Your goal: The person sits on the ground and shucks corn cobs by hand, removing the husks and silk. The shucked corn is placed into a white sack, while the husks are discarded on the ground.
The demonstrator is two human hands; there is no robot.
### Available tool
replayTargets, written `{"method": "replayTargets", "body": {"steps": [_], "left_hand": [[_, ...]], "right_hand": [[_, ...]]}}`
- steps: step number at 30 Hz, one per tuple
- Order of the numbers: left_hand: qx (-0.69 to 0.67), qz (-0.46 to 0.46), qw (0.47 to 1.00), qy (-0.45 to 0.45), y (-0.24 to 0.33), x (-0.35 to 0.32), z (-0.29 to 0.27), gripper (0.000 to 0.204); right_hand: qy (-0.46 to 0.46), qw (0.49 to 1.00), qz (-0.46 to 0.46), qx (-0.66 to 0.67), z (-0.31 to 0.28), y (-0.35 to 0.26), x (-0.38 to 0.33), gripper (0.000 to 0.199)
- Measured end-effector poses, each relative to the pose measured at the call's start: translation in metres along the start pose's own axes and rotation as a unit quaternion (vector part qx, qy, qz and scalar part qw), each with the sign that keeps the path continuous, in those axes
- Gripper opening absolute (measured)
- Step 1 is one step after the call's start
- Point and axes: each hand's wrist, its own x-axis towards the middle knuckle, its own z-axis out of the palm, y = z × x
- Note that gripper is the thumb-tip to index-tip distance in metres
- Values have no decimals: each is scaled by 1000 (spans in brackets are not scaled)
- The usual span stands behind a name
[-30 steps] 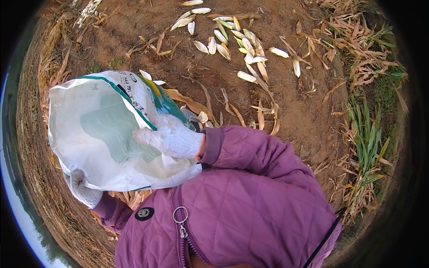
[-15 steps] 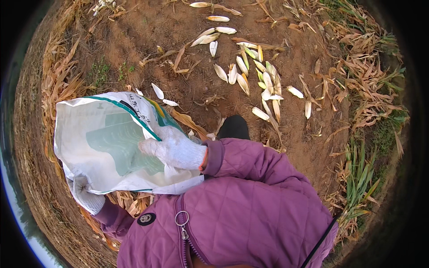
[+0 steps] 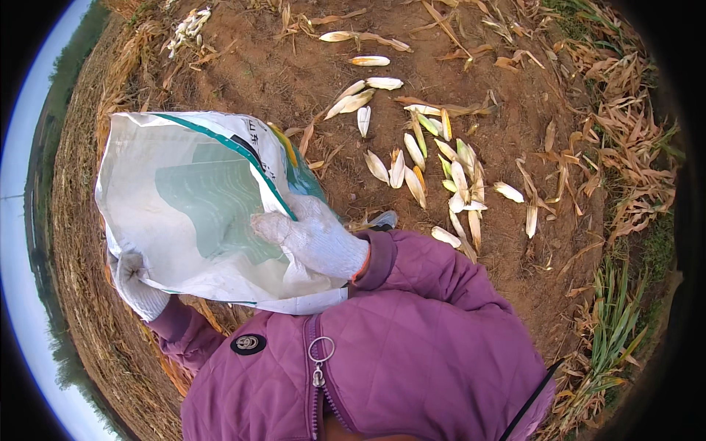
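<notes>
Head view, white sack gripped by gloved left hand and right hand, contents hidden

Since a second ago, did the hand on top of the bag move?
Cannot tell. The right hand keeps its place on the white sack; only the corn cobs shift in view.

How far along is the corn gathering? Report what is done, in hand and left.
Done: cannot tell, since the inside of the white woven sack with green print is hidden. In hand: the left hand in a white work glove grips the sack's lower edge, and the gloved right hand holds its side. Left: many pale husked corn cobs lie scattered on the bare brown soil.
</notes>
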Motion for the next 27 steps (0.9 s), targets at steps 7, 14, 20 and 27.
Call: {"method": "replayTargets", "body": {"steps": [7, 14, 20, 27], "left_hand": [[-368, -169, 913, -47, 8, 76, 145, 49], [-448, -255, 841, -165, -84, 174, 294, 50], [-408, -314, 799, -311, -137, 270, 456, 46], [-362, -291, 804, -372, -136, 382, 525, 39]], "right_hand": [[91, 948, -230, -202, -54, -28, 32, 32], [258, 963, -78, -3, -97, -55, 134, 33], [350, 923, -100, -123, -162, -49, 279, 35], [316, 892, -153, -284, -179, -64, 385, 31]]}}
